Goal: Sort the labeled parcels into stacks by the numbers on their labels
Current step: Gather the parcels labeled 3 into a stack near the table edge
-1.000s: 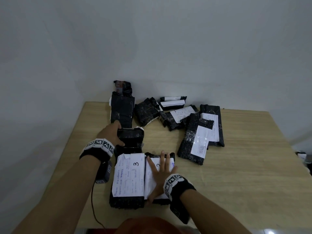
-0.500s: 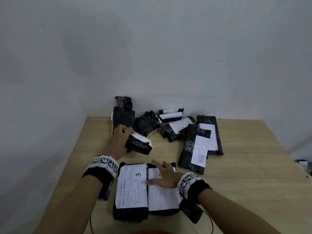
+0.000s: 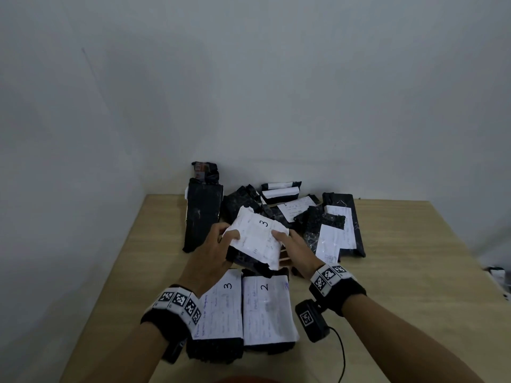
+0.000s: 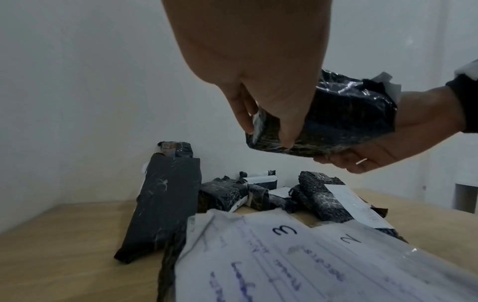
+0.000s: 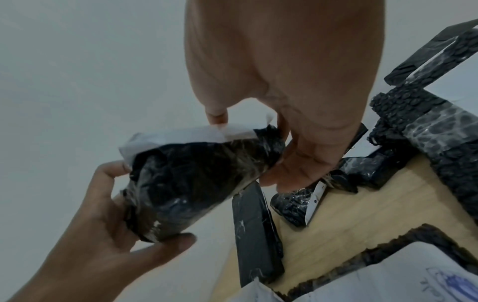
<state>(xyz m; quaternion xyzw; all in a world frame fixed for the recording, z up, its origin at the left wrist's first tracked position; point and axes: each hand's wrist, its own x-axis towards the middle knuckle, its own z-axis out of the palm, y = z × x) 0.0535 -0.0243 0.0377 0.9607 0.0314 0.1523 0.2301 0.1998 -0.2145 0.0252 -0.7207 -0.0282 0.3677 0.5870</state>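
Head: left hand (image 3: 213,250) and right hand (image 3: 293,244) are both gripping a black parcel (image 3: 255,239) labeled 3, raised above the "3" stack (image 3: 218,308) and "2" stack (image 3: 266,308) on the table (image 3: 401,286). Left wrist: fingers (image 4: 287,130) are pinching its edge. Right wrist: fingers (image 5: 297,167) are curling underneath.

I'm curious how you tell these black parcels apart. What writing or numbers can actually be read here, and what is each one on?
"3": on the white label of the held parcel, gripped by the left hand and right hand.
"3": on the label of the near left parcel on the table.
"2": on the label of the near right parcel.
Blue handwriting on these labels: too blurred to read.
Labels on the far parcels: too small to read.
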